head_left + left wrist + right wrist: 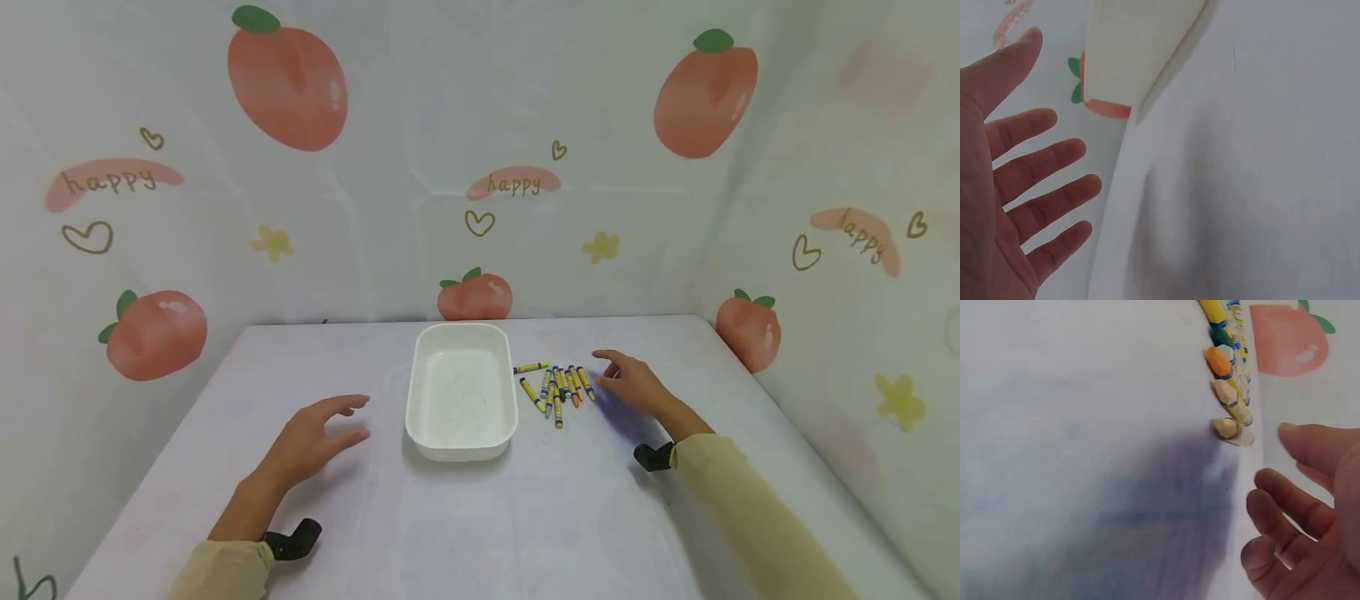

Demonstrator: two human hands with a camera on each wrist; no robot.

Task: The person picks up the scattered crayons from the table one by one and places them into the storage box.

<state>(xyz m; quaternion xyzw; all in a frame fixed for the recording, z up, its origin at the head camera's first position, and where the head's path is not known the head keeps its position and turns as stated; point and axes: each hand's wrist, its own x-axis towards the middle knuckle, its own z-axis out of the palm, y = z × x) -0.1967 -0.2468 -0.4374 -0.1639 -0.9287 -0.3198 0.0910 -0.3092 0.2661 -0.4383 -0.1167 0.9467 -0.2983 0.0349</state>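
Note:
Several crayons (558, 392) in yellow wrappers with blue bands lie in a loose cluster on the table. Their tips, among them orange, peach and dark green, show in the right wrist view, where the nearest crayon (1229, 429) has a pale tip. Just right of the cluster hovers my right hand (632, 383), fingers loosely bent and holding nothing. Left of the crayons stands a white rectangular basin (461, 450), its inside bare. My left hand (307, 437) is held to the left of the basin, fingers spread and relaxed, with nothing in it.
A pale cloth covers the table (465, 525). Behind it hangs a white curtain (405, 208) printed with peaches, hearts and "happy". Black wrist straps (294, 540) show at both cuffs of the beige sleeves.

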